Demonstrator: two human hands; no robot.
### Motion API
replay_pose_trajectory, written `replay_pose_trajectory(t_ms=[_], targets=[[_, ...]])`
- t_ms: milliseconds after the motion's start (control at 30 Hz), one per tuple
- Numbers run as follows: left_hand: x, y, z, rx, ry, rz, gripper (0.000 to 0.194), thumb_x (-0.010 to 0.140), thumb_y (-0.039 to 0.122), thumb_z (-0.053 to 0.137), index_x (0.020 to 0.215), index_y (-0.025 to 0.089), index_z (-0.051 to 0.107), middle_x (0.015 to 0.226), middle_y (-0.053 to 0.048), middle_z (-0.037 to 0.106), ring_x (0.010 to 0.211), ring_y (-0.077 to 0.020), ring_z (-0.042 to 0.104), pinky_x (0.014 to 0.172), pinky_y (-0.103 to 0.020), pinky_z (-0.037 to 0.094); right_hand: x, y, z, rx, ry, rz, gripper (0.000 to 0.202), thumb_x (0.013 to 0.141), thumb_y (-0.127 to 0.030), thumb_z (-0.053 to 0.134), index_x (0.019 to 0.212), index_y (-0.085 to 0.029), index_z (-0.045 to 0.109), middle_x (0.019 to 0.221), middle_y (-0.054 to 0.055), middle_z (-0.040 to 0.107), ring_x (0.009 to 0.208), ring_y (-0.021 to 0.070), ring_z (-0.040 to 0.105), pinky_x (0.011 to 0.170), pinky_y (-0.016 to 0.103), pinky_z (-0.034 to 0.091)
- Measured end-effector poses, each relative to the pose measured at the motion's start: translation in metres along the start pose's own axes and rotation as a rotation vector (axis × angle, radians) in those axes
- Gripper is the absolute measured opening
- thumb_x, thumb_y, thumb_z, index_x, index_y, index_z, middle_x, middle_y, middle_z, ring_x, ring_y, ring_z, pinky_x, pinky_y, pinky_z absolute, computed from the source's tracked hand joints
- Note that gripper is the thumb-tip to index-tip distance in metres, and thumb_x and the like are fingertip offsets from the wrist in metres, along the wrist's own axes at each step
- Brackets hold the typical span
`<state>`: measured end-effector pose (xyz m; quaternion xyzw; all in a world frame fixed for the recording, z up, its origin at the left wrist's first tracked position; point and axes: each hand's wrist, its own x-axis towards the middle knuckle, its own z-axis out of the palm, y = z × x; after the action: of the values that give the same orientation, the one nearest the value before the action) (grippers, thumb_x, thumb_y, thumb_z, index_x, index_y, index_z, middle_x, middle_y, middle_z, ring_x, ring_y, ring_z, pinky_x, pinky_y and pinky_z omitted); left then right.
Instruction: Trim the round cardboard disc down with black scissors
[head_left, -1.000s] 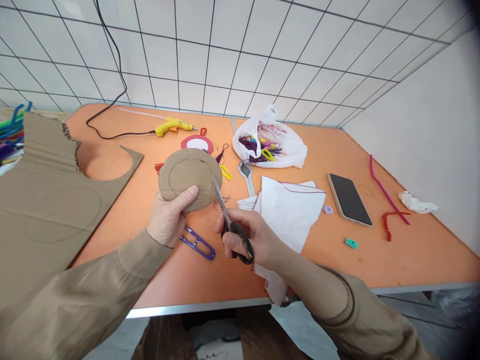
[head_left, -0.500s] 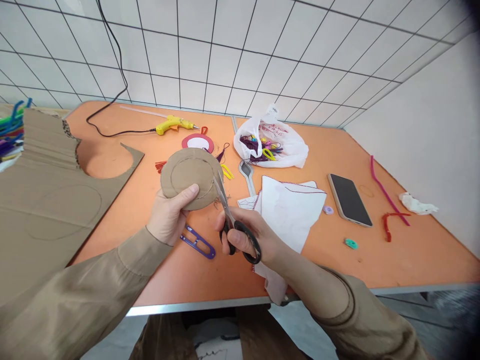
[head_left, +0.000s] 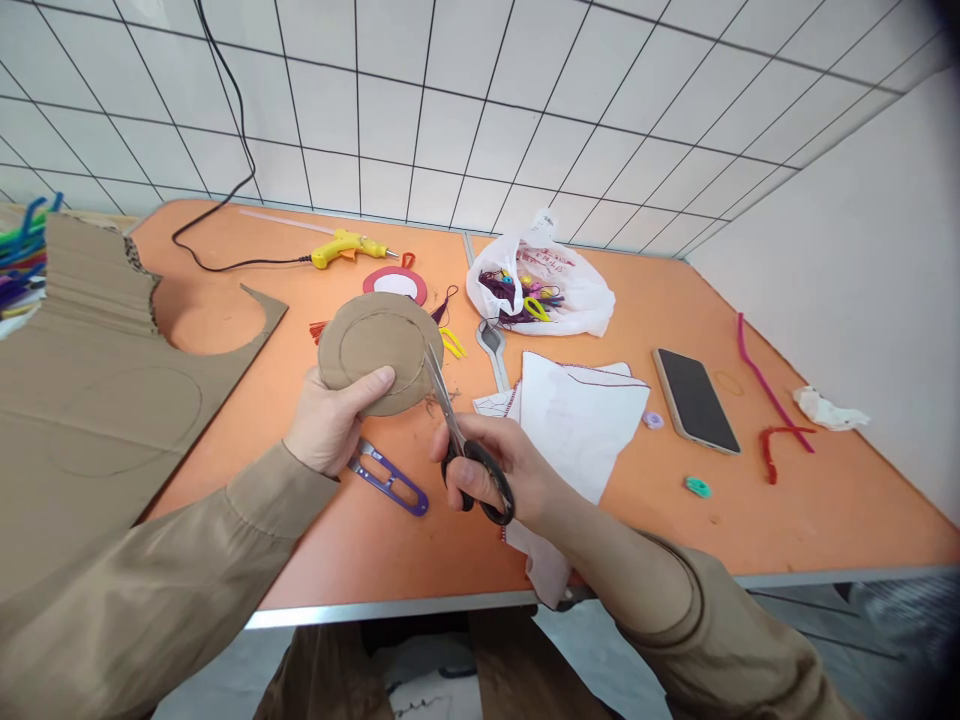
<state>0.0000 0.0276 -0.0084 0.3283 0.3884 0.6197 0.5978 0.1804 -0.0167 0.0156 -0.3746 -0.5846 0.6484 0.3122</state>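
Note:
Between thumb and fingers, my left hand (head_left: pixel 334 410) grips a round cardboard disc (head_left: pixel 379 345) with a smaller circle drawn inside its edge. My right hand (head_left: pixel 499 465) has its fingers through the black handles of a pair of scissors (head_left: pixel 448 400). The scissor blades point up and away, their tips over the right part of the disc near the drawn line. Whether the lower blade passes through the cardboard I cannot tell. Below the disc lies a purple thread snipper (head_left: pixel 390 478) on the orange table (head_left: pixel 337 570).
A big cardboard sheet (head_left: pixel 90 400) with a round cutout covers the left side. Behind are a yellow glue gun (head_left: pixel 345 248), a red-rimmed disc (head_left: pixel 395 285) and a plastic bag (head_left: pixel 577 295) of threads. A white cloth (head_left: pixel 577 420) and a phone (head_left: pixel 696 400) lie to the right.
The disc and my left hand have shifted very slightly left and up. The scissors stay at the right part of the disc with little visible change.

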Motion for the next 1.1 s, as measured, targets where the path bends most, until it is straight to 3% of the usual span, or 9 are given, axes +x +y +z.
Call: replay_pose_trajectory(t_ms=[433, 900, 1100], targets=[[0.0021, -0.0021, -0.0044, 0.057, -0.022, 0.029, 0.039, 0.058, 0.021, 0.086, 0.095, 0.017, 0.074, 0.099, -0.006, 0.075, 0.102, -0.0269, 0.065, 0.089, -0.038, 0.054, 0.0002, -0.0016, -0.0027, 0.033, -0.006, 0.061, 0.036, 0.073, -0.046, 0.073, 0.076, -0.017, 0.053, 0.052, -0.004, 0.054, 0.047, 0.0112, 0.053, 0.045, 0.021, 0.040], [0.0016, -0.0039, -0.0028, -0.036, -0.018, 0.032, 0.038, 0.058, 0.017, 0.086, 0.094, 0.021, 0.076, 0.095, -0.001, 0.076, 0.093, -0.0188, 0.067, 0.081, -0.029, 0.056, 0.0020, -0.0033, -0.0021, 0.004, 0.029, 0.135, 0.031, 0.070, -0.039, 0.072, 0.071, -0.017, 0.050, 0.053, -0.006, 0.047, 0.045, 0.0088, 0.051, 0.041, 0.019, 0.036], [-0.0002, -0.0044, 0.0021, -0.092, 0.008, -0.010, 0.039, 0.057, 0.014, 0.086, 0.094, 0.019, 0.076, 0.097, -0.003, 0.076, 0.096, -0.0212, 0.067, 0.085, -0.032, 0.057, 0.0020, -0.0026, -0.0027, 0.016, 0.040, 0.118, 0.030, 0.071, -0.039, 0.071, 0.072, -0.017, 0.050, 0.054, -0.007, 0.046, 0.044, 0.0078, 0.050, 0.041, 0.018, 0.035]])
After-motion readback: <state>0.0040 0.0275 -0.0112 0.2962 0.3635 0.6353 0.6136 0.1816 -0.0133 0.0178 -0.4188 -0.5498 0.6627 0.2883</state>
